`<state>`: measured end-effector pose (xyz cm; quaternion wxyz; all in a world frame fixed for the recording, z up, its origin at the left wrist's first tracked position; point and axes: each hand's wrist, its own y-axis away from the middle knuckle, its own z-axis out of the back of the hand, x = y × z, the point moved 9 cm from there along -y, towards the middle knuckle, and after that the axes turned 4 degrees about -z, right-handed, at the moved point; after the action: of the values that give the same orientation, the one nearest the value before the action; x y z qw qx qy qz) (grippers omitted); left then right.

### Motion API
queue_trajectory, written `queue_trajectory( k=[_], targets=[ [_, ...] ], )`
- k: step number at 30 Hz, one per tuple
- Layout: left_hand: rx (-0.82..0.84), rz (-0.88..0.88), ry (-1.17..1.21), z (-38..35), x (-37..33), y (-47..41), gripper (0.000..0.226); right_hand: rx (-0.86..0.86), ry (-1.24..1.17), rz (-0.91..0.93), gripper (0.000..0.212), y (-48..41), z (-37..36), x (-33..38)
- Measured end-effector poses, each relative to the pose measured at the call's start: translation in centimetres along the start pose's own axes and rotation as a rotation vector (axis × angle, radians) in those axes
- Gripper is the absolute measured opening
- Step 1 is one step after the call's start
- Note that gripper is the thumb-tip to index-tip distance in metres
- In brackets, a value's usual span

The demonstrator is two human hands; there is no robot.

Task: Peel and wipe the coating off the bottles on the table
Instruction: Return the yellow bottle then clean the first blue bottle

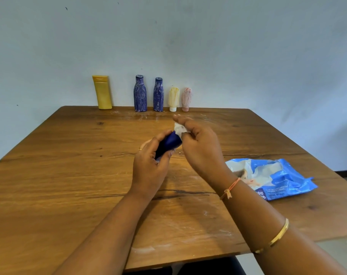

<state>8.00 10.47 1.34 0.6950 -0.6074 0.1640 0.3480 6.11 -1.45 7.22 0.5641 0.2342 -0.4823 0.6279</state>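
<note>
My left hand [150, 161] grips a dark blue bottle [169, 142] above the middle of the wooden table [69, 175]. My right hand [198, 147] pinches a white wipe [179, 129] against the bottle's far end. Along the table's far edge stand a yellow bottle [103, 92], two blue bottles streaked with white coating [140, 93] [158, 94], a cream tube [174, 99] on its white cap and a pink tube [186, 99].
A blue pack of wet wipes [271, 178] lies torn open on the table at the right, near the right edge. White smears mark the tabletop. A pale wall rises just behind the row of bottles.
</note>
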Motion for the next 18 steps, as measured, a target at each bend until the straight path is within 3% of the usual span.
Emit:
queue_trajectory(
  k=[4, 12, 15, 18],
  targets=[
    [0.01, -0.045, -0.035, -0.2, -0.3, 0.0, 0.054, 0.147, -0.254, -0.157, 0.028, -0.4, -0.2, -0.9],
    [0.107, -0.084, -0.001, -1.3, -1.5, 0.3, 0.048, 0.045, -0.497, -0.295, 0.02, -1.1, 1.0, -2.6],
    [0.096, -0.07, 0.029, -1.2, -1.4, 0.2, 0.047, 0.006, -0.467, -0.284, 0.021, -1.1, 1.2, -2.9],
    [0.085, 0.055, 0.156, -1.3, -0.5, 0.3, 0.044, -0.034, -0.171, -0.105, 0.027, -0.7, 1.8, -1.6]
  ],
)
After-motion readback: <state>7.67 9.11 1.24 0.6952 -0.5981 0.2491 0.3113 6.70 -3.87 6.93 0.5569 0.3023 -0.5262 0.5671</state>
